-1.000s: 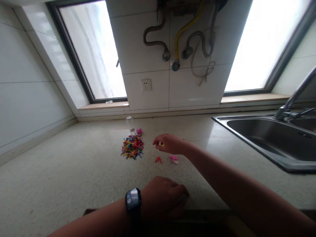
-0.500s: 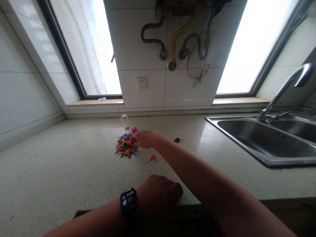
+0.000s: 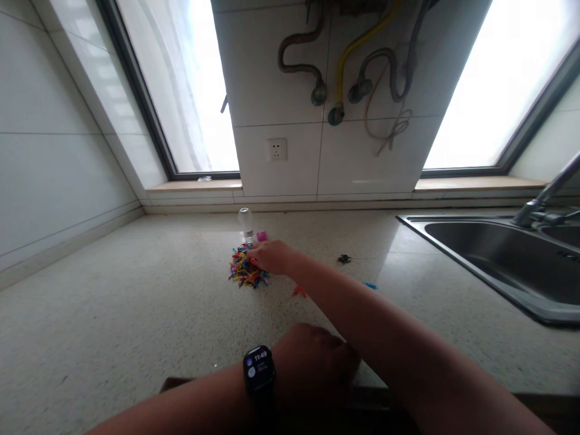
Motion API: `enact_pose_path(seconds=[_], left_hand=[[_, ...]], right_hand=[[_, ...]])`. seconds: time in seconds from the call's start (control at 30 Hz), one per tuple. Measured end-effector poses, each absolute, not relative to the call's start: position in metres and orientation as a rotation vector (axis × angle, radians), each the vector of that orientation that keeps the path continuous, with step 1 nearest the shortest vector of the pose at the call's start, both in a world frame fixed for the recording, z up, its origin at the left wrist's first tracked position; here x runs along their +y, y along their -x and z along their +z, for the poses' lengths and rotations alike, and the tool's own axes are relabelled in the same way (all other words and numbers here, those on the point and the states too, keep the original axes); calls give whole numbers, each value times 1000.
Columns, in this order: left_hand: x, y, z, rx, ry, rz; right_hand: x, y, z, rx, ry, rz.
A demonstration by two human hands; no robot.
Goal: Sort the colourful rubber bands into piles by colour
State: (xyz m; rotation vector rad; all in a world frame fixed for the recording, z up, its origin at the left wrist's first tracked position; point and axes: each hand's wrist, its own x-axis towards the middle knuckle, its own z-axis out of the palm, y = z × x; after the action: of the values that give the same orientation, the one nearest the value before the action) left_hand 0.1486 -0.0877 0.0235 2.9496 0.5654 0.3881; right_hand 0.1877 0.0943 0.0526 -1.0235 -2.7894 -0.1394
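My right hand (image 3: 272,257) reaches across the counter with its fingertips bunched at the upper right of a pile of small multicoloured plastic pieces (image 3: 247,275). What the fingers pinch is too small to make out. My left hand (image 3: 315,359), below a black smartwatch (image 3: 259,370), rests curled at the front edge of the counter, partly behind my right forearm. A few red pieces (image 3: 299,291) lie beside that forearm. Small black pieces (image 3: 344,258) sit farther right, and blue ones (image 3: 370,285) show past the arm.
Behind the pile stands a clear bottle (image 3: 245,223), with a pink cap-like object (image 3: 261,236) beside it. A steel sink (image 3: 480,254) with a faucet (image 3: 539,205) is set into the counter (image 3: 149,314) at right. Pipes and a wall socket (image 3: 277,149) are on the tiled wall.
The view has swung left, so everything sits farther right. My right hand's fingers stay at the pile, slightly shifted. The blue pieces now show beyond my right forearm. My left hand stays curled.
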Motion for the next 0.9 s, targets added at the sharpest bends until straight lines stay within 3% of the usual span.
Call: enact_pose_path(seconds=[0.9], left_hand=[[-88,-148,25,575,-2953,358]], right_hand=[[96,-191,53,-2762,1060,-123]])
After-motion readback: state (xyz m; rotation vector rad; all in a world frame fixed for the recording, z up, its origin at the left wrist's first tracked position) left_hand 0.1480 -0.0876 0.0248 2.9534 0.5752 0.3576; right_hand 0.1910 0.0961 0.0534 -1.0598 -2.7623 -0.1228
